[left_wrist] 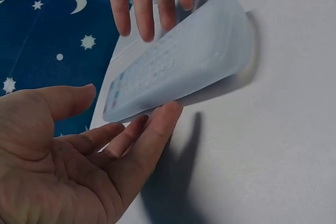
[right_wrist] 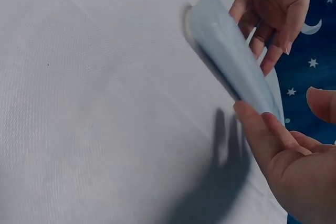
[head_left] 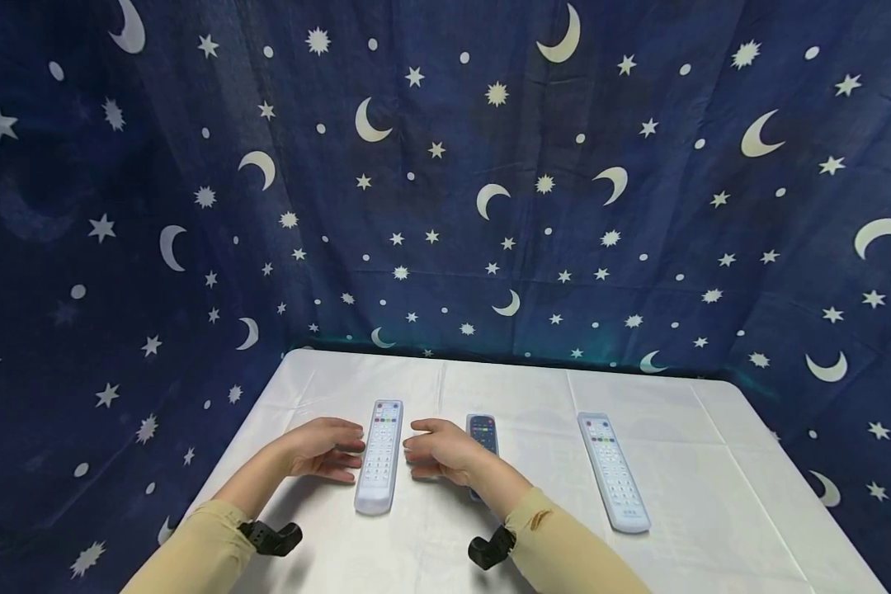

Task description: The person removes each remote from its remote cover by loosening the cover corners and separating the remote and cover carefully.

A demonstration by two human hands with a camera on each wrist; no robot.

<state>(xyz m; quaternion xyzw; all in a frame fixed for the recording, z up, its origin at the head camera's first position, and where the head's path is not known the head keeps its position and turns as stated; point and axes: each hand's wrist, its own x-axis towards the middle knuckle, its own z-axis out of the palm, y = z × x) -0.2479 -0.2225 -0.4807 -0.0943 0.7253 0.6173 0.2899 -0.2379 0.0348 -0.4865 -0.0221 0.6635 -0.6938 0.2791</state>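
Note:
A white remote control (head_left: pixel 379 458) in a translucent cover lies on the table, buttons up, between my two hands. My left hand (head_left: pixel 322 450) is at its left side with fingers loosely bent and thumb apart. On the other side, my right hand (head_left: pixel 445 452) faces it in a similar pose. Neither hand grips the remote. In the left wrist view, a left fingertip is right by the edge of the remote (left_wrist: pixel 210 45); whether it touches, I cannot tell. The right wrist view shows right fingertips close to the remote (right_wrist: pixel 223 38) too.
A dark remote control (head_left: pixel 483 431) lies behind my right hand, partly hidden by it. Farther right, another white remote control (head_left: pixel 614 474) lies slanted on the white-covered table (head_left: pixel 728 495). A dark blue curtain (head_left: pixel 445 206) with moons and stars hangs behind and at the left.

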